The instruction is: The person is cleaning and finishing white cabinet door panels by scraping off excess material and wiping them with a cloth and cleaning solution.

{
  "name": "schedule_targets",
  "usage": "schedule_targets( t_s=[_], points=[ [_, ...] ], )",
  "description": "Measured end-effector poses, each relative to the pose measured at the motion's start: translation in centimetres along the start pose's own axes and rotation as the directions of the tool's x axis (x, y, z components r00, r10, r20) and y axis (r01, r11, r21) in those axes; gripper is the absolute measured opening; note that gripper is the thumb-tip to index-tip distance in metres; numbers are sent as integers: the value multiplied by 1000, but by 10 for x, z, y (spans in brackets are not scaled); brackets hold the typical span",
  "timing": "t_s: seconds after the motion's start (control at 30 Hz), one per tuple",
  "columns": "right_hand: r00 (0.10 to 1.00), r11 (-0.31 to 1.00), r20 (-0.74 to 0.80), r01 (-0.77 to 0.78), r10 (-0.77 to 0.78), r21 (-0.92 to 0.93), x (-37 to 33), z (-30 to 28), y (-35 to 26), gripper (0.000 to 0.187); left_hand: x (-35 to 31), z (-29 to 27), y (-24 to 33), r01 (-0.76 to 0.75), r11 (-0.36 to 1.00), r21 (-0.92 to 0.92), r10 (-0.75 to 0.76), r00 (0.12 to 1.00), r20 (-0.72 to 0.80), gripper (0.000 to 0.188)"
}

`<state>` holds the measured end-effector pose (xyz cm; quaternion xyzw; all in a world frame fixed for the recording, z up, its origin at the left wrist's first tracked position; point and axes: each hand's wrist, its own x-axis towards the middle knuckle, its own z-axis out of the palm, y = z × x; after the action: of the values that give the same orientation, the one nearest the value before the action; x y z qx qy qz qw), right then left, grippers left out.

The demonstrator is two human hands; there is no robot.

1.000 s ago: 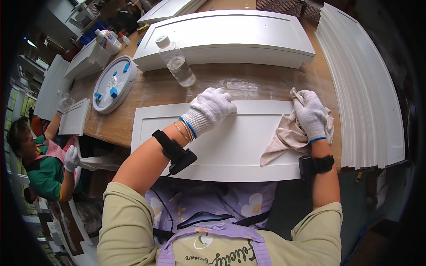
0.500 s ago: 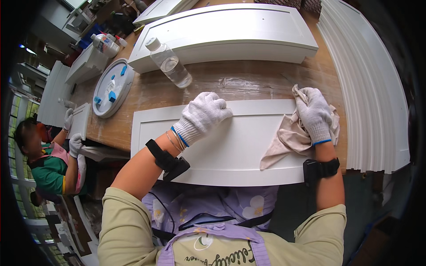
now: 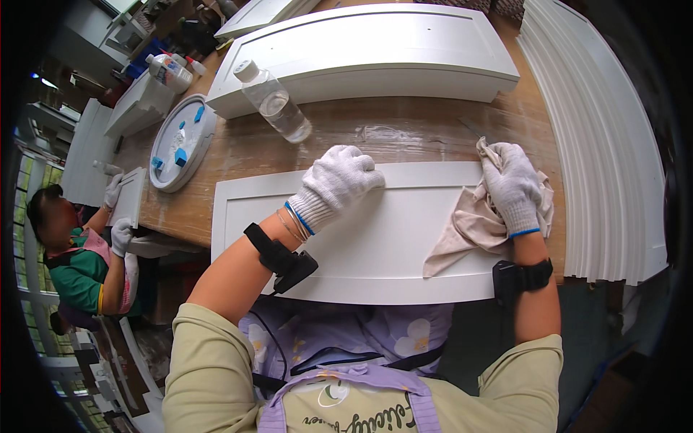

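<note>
A white framed panel (image 3: 346,249) lies flat in front of me on the wooden table. My left hand (image 3: 338,180), in a white knitted glove, is closed over the panel's far rail. Its fingers curl down at the groove, and whatever they may hold is hidden. At the panel's right end my right hand (image 3: 512,184), gloved the same way, grips a crumpled pale pink cloth (image 3: 462,231) that spreads over the panel's corner. A thin, dark pointed thing (image 3: 471,130) sticks out beyond the cloth's far tip; I cannot tell what it is.
Beyond the panel stand a clear bottle (image 3: 278,108) of liquid and stacked white panels (image 3: 361,50). A round white lid (image 3: 157,180) with blue blocks lies at left, near a white bottle (image 3: 170,74). Long white strips (image 3: 592,144) line the right. A gloved co-worker (image 3: 83,267) handles a panel at left.
My left hand has slid a little to the right along the far rail, its forearm following. My right hand and the cloth have hardly moved. The co-worker has shifted slightly.
</note>
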<state>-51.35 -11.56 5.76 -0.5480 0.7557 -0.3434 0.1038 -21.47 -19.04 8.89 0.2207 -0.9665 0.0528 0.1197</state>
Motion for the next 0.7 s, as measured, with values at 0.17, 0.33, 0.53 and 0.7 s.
schedule_targets(
  t_s=[0.17, 0.33, 0.53, 0.7],
  points=[
    [998, 998, 36, -42, 44, -49, 0, -7, -16, 24, -9, 1, -4, -25, 999, 23, 25, 1000, 13, 15],
    [999, 999, 18, -32, 32, 11, 0, -2, -3, 24, -1, -2, 1, -10, 1000, 13, 10, 1000, -13, 16],
    [1000, 1000, 9, -18, 18, -24, 0, -2, -14, 25, -7, 0, -3, -24, 999, 38, 25, 1000, -11, 17],
    [999, 999, 13, -41, 41, -12, -1, -3, -10, 25, 0, -2, 3, -1, 1000, 24, 0, 1000, 17, 19]
  ],
)
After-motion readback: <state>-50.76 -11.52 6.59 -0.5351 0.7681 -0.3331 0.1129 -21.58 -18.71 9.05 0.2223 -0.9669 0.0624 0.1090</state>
